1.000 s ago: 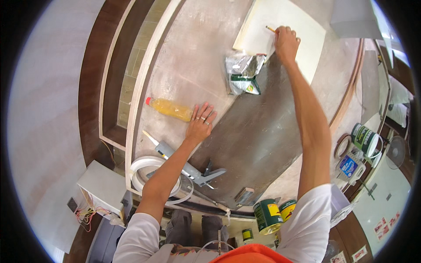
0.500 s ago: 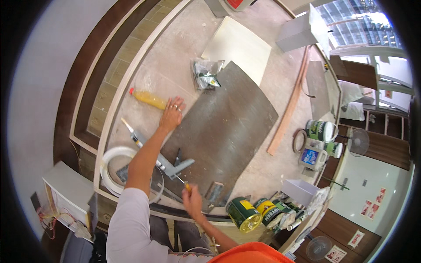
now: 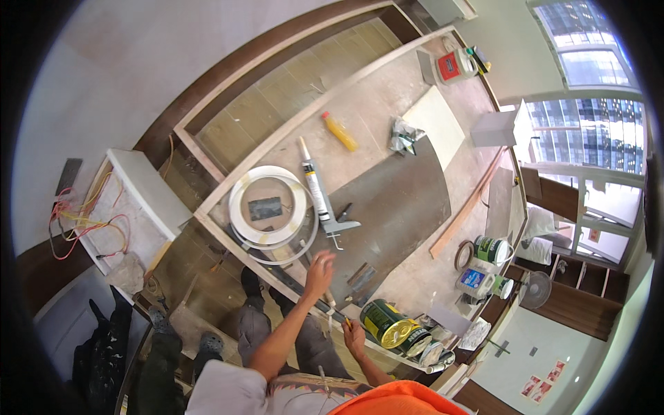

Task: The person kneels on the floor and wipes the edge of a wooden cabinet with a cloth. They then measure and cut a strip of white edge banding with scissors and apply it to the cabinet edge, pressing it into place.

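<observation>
My left hand (image 3: 320, 272) hovers near the board's front edge, fingers open, below the grey caulking gun (image 3: 321, 207). My right hand (image 3: 354, 340) is lower, beside the green cans (image 3: 384, 321), gripping a small yellow item (image 3: 348, 324) too small to name. A white coiled strip (image 3: 238, 204) lies left of the gun around a dark plate (image 3: 265, 208). The dark sheet (image 3: 394, 200) spans the middle, with a foil pouch (image 3: 404, 136) at its upper end beside a cream sheet (image 3: 439, 121). A yellow bottle (image 3: 339, 131) lies above the gun.
The wood-framed board (image 3: 266, 162) fills the middle. A white box with wires (image 3: 124, 235) stands left, near another person's legs (image 3: 162, 356). Jugs (image 3: 474, 282), buckets (image 3: 490, 249), a fan (image 3: 536, 290) and a long strip (image 3: 467, 204) are right; windows are beyond.
My view has swung, showing more floor and legs at the left. My left hand has left the bottle and moved down. My right hand left the cream sheet and dropped to the front edge.
</observation>
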Demonstrator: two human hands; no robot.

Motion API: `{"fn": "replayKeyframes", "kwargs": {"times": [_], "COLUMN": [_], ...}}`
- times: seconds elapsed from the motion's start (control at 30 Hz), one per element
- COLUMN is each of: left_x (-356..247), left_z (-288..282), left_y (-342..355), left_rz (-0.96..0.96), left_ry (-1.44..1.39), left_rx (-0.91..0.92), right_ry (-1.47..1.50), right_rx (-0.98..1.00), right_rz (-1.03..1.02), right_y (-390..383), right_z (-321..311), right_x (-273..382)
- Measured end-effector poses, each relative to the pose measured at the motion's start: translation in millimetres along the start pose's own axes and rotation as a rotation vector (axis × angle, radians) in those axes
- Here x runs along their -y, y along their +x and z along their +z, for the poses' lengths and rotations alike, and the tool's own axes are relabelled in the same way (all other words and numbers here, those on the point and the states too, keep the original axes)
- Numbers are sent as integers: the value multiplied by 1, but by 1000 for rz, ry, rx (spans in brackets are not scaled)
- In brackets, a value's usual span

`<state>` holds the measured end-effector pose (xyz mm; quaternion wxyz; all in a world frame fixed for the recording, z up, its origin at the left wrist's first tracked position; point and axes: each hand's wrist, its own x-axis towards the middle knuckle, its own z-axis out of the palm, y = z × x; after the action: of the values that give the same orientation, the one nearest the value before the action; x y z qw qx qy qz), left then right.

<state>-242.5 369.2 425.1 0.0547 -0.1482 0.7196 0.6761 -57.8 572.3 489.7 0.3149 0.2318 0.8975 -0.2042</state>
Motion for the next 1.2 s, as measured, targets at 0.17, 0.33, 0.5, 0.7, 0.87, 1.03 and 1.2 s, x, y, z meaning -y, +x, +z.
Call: {"fn": "replayKeyframes", "kwargs": {"times": [0.17, 0.33, 0.5, 0.7, 0.87, 1.03, 1.2], "left_x": [65, 124, 192, 124, 127, 111, 117], "left_z": [-93, -179, -194, -182, -136, -145, -186], "left_y": [-93, -114, -102, -45, -24, -31, -47], "left_rz": [-251, -462, -507, -510, -313, -476, -128], "left_ry": [141, 35, -218, -11, 267, -144, -716], "left_rx": [-299, -580, -839, -705, -934, -969, -1219], "right_ry": [-281, 85, 165, 34, 72, 89, 100], "right_rx": [55, 218, 395, 278, 298, 252, 203], "right_rz": [-233, -363, -358, -439, -392, -434, -697], "right_y": [40, 11, -4, 20, 44, 82, 86], "right_z": [24, 46, 82, 92, 81, 82, 74], "right_x": [23, 166, 179, 129, 117, 127, 220]}}
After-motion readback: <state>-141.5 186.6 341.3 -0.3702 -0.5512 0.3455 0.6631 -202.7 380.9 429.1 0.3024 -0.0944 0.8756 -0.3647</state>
